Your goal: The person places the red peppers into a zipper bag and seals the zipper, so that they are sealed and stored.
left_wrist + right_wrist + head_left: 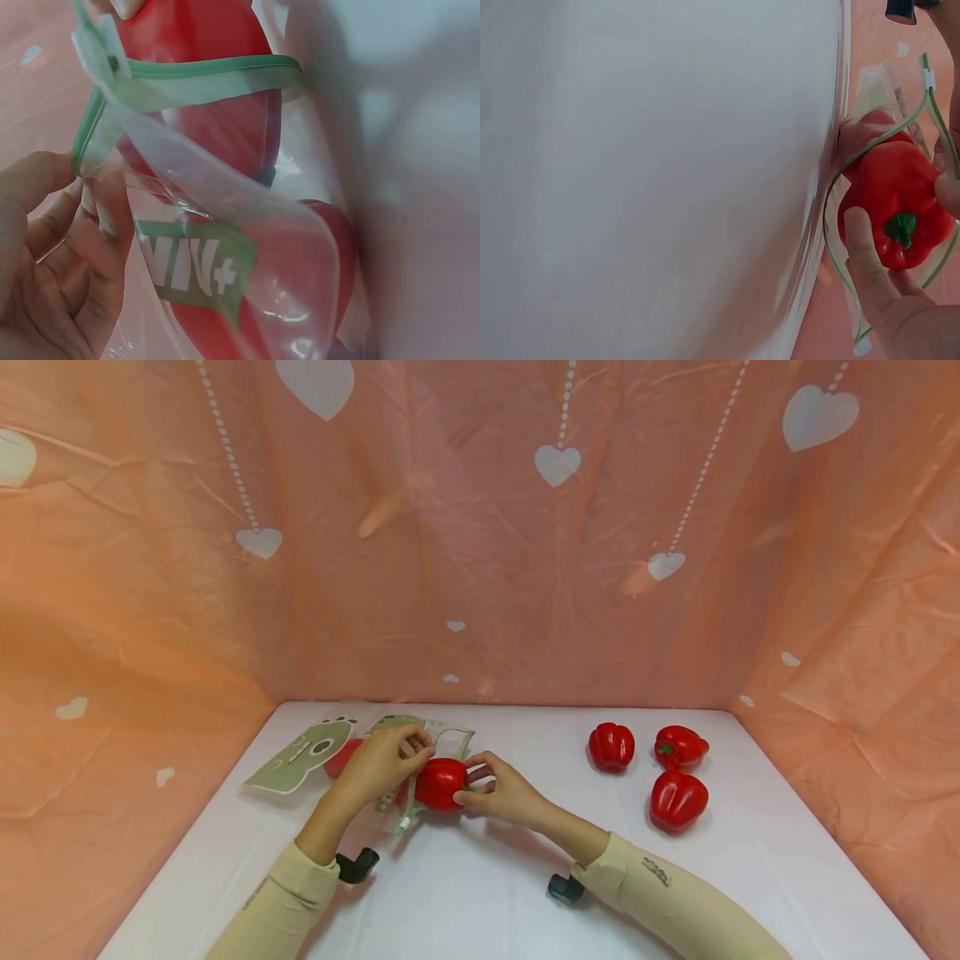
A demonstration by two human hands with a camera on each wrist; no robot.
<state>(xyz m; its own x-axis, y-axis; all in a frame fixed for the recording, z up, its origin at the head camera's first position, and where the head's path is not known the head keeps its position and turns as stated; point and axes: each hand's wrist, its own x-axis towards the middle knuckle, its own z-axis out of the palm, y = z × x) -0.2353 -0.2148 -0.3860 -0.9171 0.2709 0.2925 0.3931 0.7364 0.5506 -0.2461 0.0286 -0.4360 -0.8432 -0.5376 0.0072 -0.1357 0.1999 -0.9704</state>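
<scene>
The left hand (390, 756) has its thumb and fingertips drawn together, pinching the green zip strip (210, 71) at the mouth of a clear plastic bag (289, 247); its other fingers are bent beneath that edge, and the mouth stands apart around a red bell pepper (441, 783).

The right hand (506, 791) grips that pepper by its stem end, thumb and fingers parted and curved about its sides; the green stem (901, 229) shows between them, facing out of the bag. The pepper is partly inside, its far end behind the film and its stem end at the opening; a second red pepper (341, 262) lies deeper in the bag, seen through the plastic beside a green print (195, 262).

The bag lies left of centre on the white table (465, 893); a white slider (928, 79) sits at one end of the strip; a green cartoon panel (300, 760) spreads to the left, though whether it belongs to this same bag I cannot tell.

Well apart, to the right, are three loose peppers (611, 747); two of them lie close together, the third just to their left.
</scene>
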